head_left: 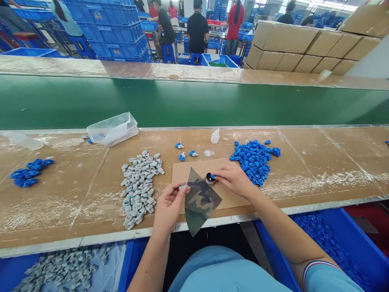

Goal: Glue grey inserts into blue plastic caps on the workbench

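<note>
White characters [99, 16], too small to read, mark the stacked blue plastic crates [106, 33] at upper left. Just below centre, the left hand [168, 205] pinches a small pale-grey piece [183, 187]; apart from it, the right hand [234, 179] grips a small blue piece [213, 176] at a round dark-filled pot [209, 179]. Between them lies a pointed camouflage-patterned cloth [200, 205].

Brown table [100, 182] w/ gray pcs. [139, 188] (L), blue pcs. [255, 160] (R), cardboard sheet [231, 200] (ctr.), sm. bottle [215, 136] & clear tub [114, 130] (rear).
</note>
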Demonstrator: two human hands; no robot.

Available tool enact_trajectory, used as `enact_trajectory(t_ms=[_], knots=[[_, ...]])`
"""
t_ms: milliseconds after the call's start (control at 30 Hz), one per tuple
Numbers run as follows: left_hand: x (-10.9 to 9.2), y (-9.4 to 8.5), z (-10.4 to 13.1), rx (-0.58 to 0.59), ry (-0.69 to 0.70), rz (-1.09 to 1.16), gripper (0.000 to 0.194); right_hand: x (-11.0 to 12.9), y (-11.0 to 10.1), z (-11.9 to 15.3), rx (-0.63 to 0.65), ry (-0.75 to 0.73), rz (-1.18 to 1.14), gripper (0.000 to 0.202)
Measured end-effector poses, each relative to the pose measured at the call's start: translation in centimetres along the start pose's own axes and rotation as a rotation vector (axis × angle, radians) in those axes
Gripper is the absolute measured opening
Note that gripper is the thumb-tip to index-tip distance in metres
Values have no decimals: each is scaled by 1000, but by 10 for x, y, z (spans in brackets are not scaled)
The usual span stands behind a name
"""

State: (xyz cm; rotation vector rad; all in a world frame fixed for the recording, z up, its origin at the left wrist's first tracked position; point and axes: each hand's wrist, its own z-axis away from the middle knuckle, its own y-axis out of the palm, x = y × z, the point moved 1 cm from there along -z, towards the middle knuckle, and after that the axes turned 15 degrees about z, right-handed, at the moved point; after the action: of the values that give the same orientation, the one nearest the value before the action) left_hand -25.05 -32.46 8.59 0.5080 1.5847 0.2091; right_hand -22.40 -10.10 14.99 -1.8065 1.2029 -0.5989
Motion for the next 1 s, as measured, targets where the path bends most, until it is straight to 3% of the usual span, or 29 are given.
enact_trajectory(t_ms=[67,267,400,567,733,867,1000], knots=[[2,9,1,-47,-104,152,41,0,1,1,10,90,-61,18],[10,30,0,-31,-167,254,37,-1,3,2,188,668,-594,31],[15,38,0,27,-194,259,40,3,2,1,222,747,-811,42],[16,46,1,58,-242,291,43,11,-4,0,183,638,-678,30],[13,50,2,82,-268,300,45,22,-11,-1,58,319,-490,14],[9,49,3,148,-220,222,40,24,-11,-1,8,127,-399,13],[4,45,3,242,-156,68,31,19,-10,0,24,47,-380,12]])
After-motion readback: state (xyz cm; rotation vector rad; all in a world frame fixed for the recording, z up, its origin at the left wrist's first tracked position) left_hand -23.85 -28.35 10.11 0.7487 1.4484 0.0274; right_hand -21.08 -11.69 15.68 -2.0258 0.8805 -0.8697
